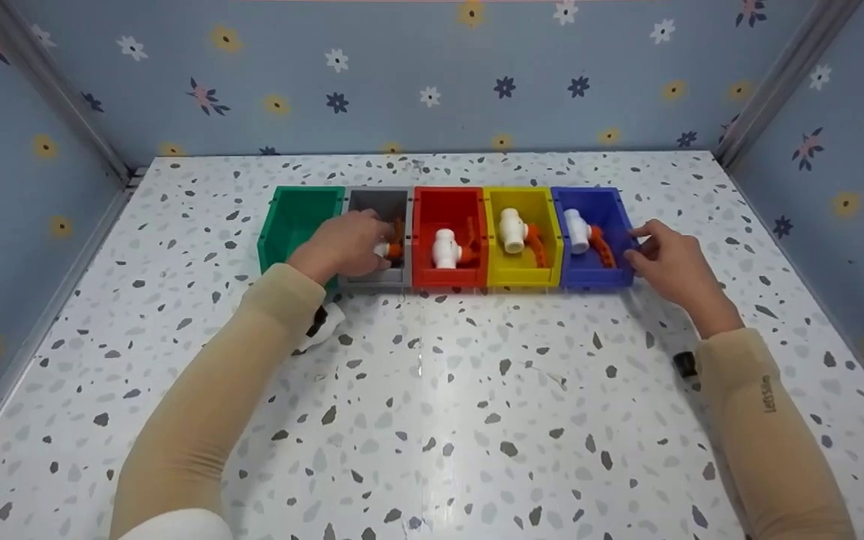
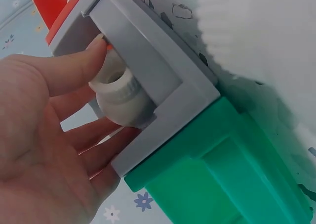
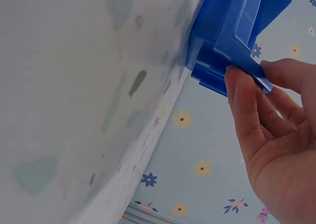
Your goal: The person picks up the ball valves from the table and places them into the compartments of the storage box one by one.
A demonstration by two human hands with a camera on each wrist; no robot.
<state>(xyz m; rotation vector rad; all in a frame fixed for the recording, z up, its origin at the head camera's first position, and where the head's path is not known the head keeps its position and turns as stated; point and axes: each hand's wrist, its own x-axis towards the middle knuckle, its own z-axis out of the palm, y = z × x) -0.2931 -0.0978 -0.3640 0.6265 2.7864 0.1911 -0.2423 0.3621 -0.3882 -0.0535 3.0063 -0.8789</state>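
Note:
My left hand (image 1: pixel 349 241) reaches into the grey bin (image 1: pixel 378 277). In the left wrist view its thumb and fingers lie around a white ball valve (image 2: pixel 123 98) with an orange handle, mostly hidden in the head view. My right hand (image 1: pixel 676 266) pinches the right side wall of the blue bin (image 3: pixel 242 51) between thumb and fingers. Inside the blue bin lies another white ball valve (image 1: pixel 576 231) with an orange lever. Similar valves lie in the yellow bin (image 1: pixel 523 277) and the red bin (image 1: pixel 450 278).
A green bin (image 1: pixel 301 217) joins the left end of the row, partly behind my left hand. The row stands on a speckled white table (image 1: pixel 477 420), toward the flower-patterned back wall (image 1: pixel 432 67). Side panels flank the table.

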